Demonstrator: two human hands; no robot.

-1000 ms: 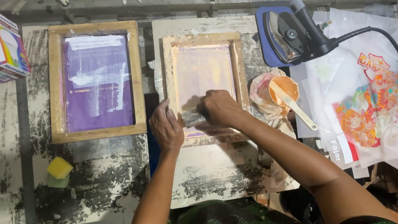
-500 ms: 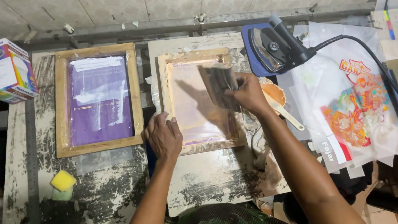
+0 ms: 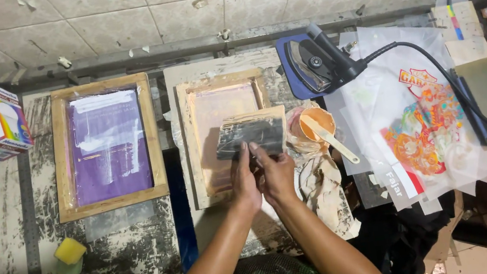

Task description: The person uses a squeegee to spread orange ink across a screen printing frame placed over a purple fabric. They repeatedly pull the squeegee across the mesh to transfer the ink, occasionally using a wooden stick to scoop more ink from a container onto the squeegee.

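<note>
Above the wooden screen frame (image 3: 228, 136), left hand (image 3: 244, 179) and right hand (image 3: 275, 173) grip one black-smeared squeegee (image 3: 251, 135), fingers clenched.

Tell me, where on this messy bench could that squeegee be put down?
Barest patch: the paint-flecked tabletop below the purple-screened frame, right of the yellow sponge. Both hands, left and right, hold the squeegee over the pink frame. Right of it is crowded: ink cup, rag, iron, printed sheets.
</note>
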